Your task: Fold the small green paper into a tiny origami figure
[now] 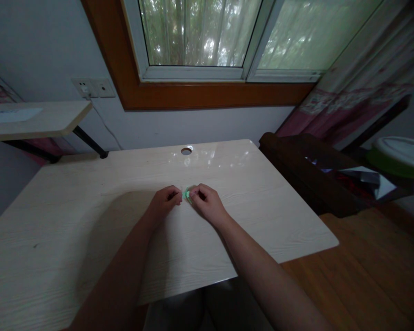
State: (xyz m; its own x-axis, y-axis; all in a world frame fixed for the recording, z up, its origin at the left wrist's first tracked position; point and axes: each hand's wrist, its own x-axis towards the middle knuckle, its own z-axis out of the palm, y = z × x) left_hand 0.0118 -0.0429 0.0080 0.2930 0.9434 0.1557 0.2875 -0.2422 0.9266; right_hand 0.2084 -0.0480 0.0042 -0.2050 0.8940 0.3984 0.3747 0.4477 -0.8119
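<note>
A small, light green object (186, 195) is between my two hands, just above or on the pale wooden table (262, 207). It looks thin and partly curved, but it is too small for me to tell its kind. My left hand (163, 204) pinches its left end between thumb and fingers. On the other side, my right hand (209, 202) grips the right end with thumb and forefinger. My fingertips cover part of the object at both ends.
A raised shelf (37, 120) on black legs stands at the table's back left. Near the back edge is a round cable hole (186, 151). Right of the table, dark wooden furniture (296, 170) bears a green tub with a pale lid (400, 156). A window (200, 37) is behind.
</note>
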